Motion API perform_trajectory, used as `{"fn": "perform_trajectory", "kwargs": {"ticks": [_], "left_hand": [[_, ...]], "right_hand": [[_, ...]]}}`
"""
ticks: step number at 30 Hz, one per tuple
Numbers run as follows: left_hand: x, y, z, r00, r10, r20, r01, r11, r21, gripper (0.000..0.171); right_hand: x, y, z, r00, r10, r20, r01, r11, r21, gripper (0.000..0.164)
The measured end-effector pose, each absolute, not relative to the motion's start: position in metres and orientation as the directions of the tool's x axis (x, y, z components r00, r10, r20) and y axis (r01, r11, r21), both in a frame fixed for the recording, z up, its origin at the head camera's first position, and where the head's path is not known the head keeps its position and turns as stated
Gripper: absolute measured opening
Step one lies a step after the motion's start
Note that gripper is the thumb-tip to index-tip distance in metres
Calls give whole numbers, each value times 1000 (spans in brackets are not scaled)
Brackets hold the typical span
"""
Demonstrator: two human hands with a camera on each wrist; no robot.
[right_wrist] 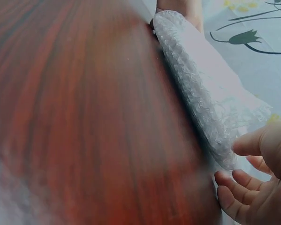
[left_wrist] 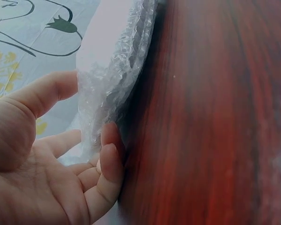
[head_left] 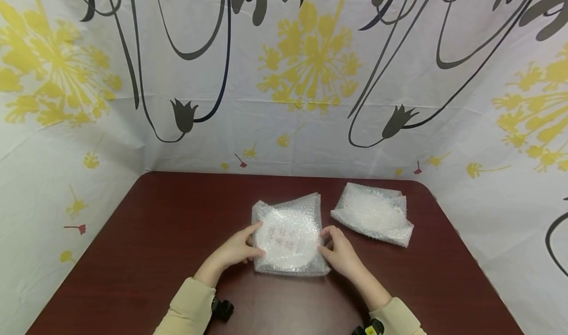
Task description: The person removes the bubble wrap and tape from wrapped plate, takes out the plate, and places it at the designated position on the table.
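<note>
A round white plate wrapped in bubble wrap (head_left: 287,239) lies in the middle of the dark table, with faint reddish marks showing through. My left hand (head_left: 239,246) grips its left side, thumb on top and curled fingers at the edge. In the left wrist view the left hand (left_wrist: 51,154) has its fingertips under the wrap's edge. On the opposite side my right hand (head_left: 340,251) holds the wrap's right edge between thumb and fingers. Up close, the right hand (right_wrist: 257,173) has its thumb against the wrapped corner and its fingers below.
A second bubble-wrapped white item (head_left: 373,213) lies at the back right of the reddish-brown table (head_left: 186,207). Behind and beside the table hangs a white cloth (head_left: 230,148) printed with flowers. Each wrist carries a small black camera (head_left: 223,309).
</note>
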State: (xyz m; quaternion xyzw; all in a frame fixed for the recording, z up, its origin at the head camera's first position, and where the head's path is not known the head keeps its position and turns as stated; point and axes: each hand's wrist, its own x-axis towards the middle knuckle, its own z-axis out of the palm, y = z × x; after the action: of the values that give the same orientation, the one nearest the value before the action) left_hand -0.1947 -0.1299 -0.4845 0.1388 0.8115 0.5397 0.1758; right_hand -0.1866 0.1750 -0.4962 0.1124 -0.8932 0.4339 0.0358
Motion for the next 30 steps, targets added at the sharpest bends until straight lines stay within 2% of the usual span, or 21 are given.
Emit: {"fn": "perform_trajectory", "kwargs": {"ticks": [13, 23, 26, 30], "left_hand": [[-188, -138, -483, -891, 439, -119, 63, 378, 924, 79], [-175, -140, -476, -906, 420, -61, 178, 506, 844, 73], [-171, -142, -476, -895, 445, -37, 218, 509, 833, 77], [-167, -143, -475, -878, 476, -54, 220, 502, 836, 94]], "right_hand": [[-187, 176, -501, -970, -159, 182, -242, 604, -760, 29], [-184, 178, -500, -971, -169, 170, -239, 618, -749, 24], [-184, 177, -500, -974, -167, 154, -225, 627, -746, 24], [-183, 177, -499, -972, -175, 154, -231, 626, -745, 24]]}}
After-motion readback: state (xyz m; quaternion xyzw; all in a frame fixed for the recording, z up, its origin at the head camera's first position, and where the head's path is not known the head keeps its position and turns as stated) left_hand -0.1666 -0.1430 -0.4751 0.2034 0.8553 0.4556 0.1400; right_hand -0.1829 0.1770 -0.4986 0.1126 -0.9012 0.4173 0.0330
